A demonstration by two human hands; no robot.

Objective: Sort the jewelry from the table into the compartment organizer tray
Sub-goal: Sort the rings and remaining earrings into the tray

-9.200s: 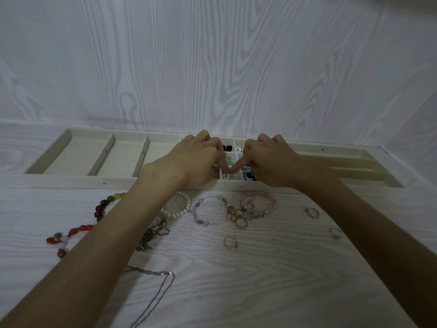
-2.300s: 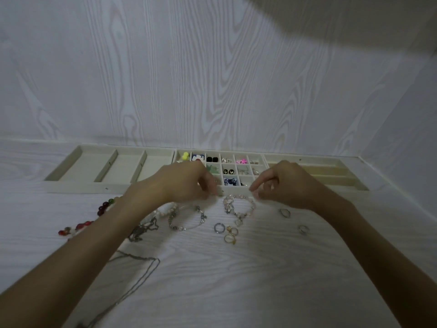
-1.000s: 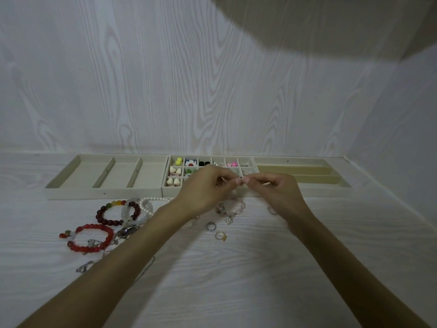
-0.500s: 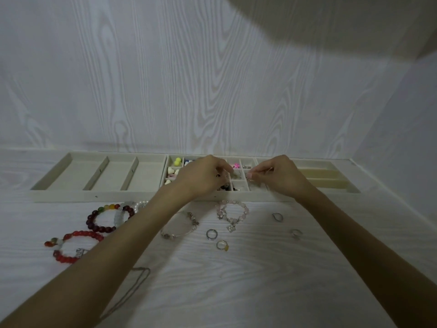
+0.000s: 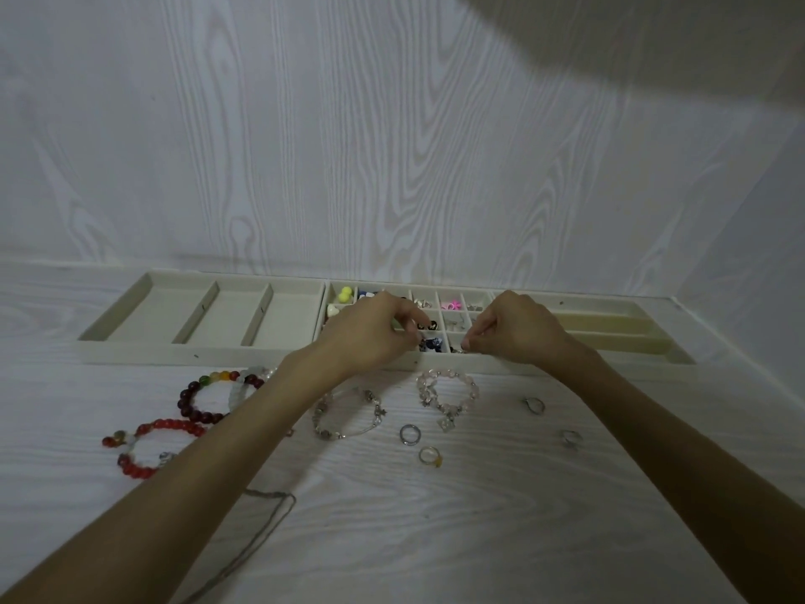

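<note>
I see the organizer tray (image 5: 143, 356) against the wall, its small middle cells holding earrings while the long side cells look bare. Both hands hover there: right hand (image 5: 514, 331) pinching something tiny, left hand (image 5: 370, 333) curled, contents unclear. I judge it about half done: beaded bracelets (image 5: 209, 396), rings (image 5: 409, 433) and a chain (image 5: 261, 529) lie on the table (image 5: 435, 538).

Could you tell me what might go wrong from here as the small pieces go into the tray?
Both hands, left hand and right hand, work close over the tiny compartments of the organizer tray, so a piece could drop into the wrong cell. A forearm could also sweep the pink bracelet lying just below.
</note>
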